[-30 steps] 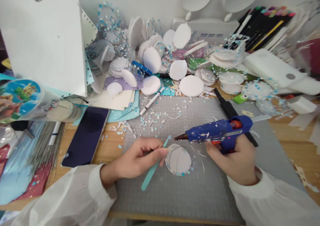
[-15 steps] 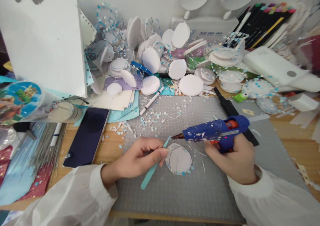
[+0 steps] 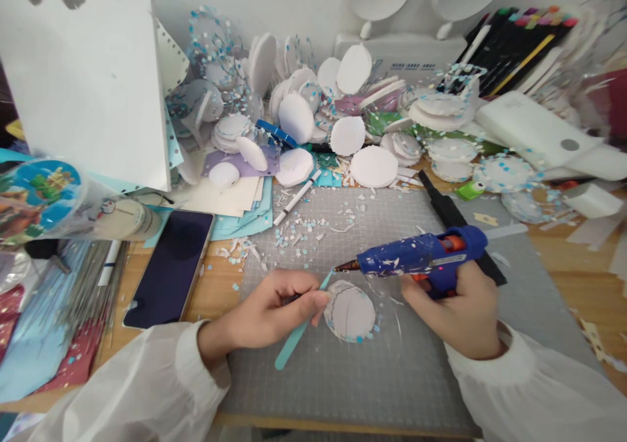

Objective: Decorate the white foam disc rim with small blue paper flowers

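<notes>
A white foam disc (image 3: 350, 312) edged with small blue confetti lies on the grey cutting mat (image 3: 372, 377). My left hand (image 3: 267, 311) grips a slim teal stick (image 3: 294, 341) whose upper tip (image 3: 329, 275) rests just off the disc's top-left edge. My right hand (image 3: 460, 318) is wrapped around the handle of a blue glue gun (image 3: 421, 252). Its dark nozzle (image 3: 343, 266) points left and hangs just above the disc's top edge, almost touching the stick's tip.
A heap of white foam discs (image 3: 343, 109) and confetti rings fills the back of the desk. A dark phone (image 3: 169, 266) lies left of the mat. Also around: a white pen (image 3: 296, 198), a white board (image 3: 83, 76), marker pens (image 3: 519, 44), a white box (image 3: 539, 138).
The glue gun has shifted a little to the left, bringing its nozzle closer to the stick's tip. The left hand and the disc have stayed put.
</notes>
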Action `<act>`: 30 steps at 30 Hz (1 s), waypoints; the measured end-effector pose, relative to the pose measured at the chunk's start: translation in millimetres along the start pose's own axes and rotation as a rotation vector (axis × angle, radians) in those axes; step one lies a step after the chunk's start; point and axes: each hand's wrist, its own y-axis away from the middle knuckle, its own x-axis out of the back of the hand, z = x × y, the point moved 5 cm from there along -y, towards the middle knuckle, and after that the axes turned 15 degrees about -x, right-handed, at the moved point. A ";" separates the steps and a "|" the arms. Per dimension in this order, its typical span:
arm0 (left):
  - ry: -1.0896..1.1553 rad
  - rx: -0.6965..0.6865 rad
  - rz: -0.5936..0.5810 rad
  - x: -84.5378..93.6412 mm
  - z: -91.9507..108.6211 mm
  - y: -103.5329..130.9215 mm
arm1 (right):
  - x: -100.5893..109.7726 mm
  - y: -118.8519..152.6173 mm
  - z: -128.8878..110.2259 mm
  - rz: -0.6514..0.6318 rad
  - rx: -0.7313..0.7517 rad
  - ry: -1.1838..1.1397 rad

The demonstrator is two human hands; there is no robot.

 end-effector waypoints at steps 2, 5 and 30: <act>-0.003 -0.003 -0.003 0.1 0.5 -0.3 | -0.2 0.1 0.8 0.009 0.000 0.016; -0.005 -0.008 0.002 0.3 0.7 -0.2 | 0.0 0.5 1.5 0.026 0.009 0.047; 0.076 0.049 0.185 10.8 -14.9 8.5 | 13.6 -15.3 71.1 0.070 -0.025 0.347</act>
